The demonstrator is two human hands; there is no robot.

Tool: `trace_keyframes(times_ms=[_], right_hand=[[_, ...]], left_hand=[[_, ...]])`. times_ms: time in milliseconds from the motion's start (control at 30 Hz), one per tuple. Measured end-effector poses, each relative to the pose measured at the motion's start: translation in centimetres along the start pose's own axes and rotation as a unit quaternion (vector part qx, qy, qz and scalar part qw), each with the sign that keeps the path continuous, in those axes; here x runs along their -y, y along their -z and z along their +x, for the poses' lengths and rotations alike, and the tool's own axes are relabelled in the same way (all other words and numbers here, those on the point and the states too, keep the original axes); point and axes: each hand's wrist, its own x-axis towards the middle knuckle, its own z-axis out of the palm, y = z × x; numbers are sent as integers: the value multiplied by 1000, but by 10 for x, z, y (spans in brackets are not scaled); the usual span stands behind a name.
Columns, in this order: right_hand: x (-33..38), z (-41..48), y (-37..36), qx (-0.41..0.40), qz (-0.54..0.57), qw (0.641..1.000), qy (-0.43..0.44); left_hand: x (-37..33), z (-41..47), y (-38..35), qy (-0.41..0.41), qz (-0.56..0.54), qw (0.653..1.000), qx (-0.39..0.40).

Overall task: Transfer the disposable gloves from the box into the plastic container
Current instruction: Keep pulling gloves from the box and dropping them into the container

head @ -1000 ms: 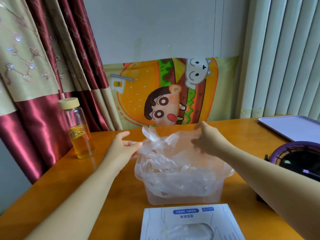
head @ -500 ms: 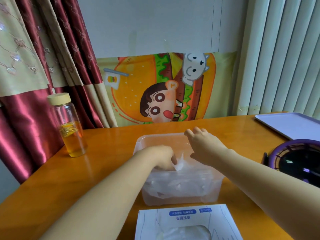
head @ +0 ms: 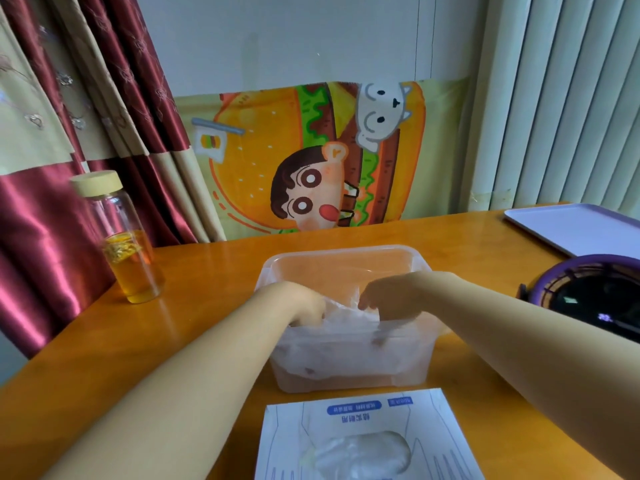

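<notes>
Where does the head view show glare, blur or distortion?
Head view: soft glare streaks the orange table; the wide-angle lens tilts the curtain and blinds at the edges; the left hand and right hand in the plastic container are blurred; the gloves look hazy.

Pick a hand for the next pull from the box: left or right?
Right, probably. The right hand pinches just the top of the gloves, closer in line with the box opening; the left hand is sunk among them.

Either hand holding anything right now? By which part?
Right hand pinches the gloves at the wad's raised top edge, inside the plastic container. Left hand is down in them; fingers hidden, grip unclear.
</notes>
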Motion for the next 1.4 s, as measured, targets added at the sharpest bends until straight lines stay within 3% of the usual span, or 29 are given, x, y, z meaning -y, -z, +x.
trace_keyframes(times_ms=[133, 233, 333, 400, 467, 600, 700, 933, 1033, 1233, 1400], right_hand=[[1, -29, 13, -172, 88, 981, 23], [14, -63, 18, -289, 155, 941, 83], [36, -99, 11, -225, 153, 950, 151], [51, -109, -6, -128, 109, 969, 180], [58, -108, -28, -80, 55, 978, 187], [64, -102, -56, -91, 22, 979, 183], [67, -99, -64, -111, 48, 977, 176], [74, -97, -79, -188, 21, 962, 195], [72, -100, -79, -198, -11, 961, 193], [68, -95, -74, -143, 82, 965, 204], [72, -90, -79, -175, 87, 953, 229]], left_hand=[[17, -24, 7, -9, -99, 986, -131], [24, -59, 3, -44, -169, 946, -273], [20, -103, -11, -127, -278, 887, -347], [14, -125, -28, -173, -328, 876, -309], [8, -133, -46, -185, -321, 897, -241], [-7, -132, -78, -163, -211, 956, -123], [-11, -127, -95, -162, -147, 970, -106], [-14, -119, -100, -142, -126, 979, -74], [-14, -119, -100, -137, -115, 982, -67], [-15, -118, -100, -132, -108, 983, -64], [-14, -118, -102, -137, -115, 981, -69]])
